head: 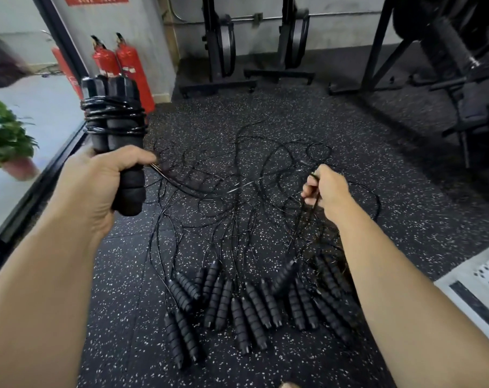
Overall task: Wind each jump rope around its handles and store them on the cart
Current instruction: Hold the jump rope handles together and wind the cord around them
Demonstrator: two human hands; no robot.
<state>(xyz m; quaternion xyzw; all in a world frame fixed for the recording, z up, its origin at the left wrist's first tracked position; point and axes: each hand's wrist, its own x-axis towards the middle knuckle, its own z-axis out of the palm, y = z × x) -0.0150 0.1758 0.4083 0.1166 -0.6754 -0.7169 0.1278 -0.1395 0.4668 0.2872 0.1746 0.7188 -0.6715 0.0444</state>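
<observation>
Left hand [98, 180] raised, gripping paired handles [117, 141], right hand [326, 189] apparently pinching cord [307, 219]

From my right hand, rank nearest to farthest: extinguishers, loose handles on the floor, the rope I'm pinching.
1. Rope, pinched in the right hand.
2. Handles, on the floor below it.
3. Extinguishers, far off, upper left.

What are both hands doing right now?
Left hand: grips two handles with rope wound round them.
Right hand: pinches the loose rope.
</observation>
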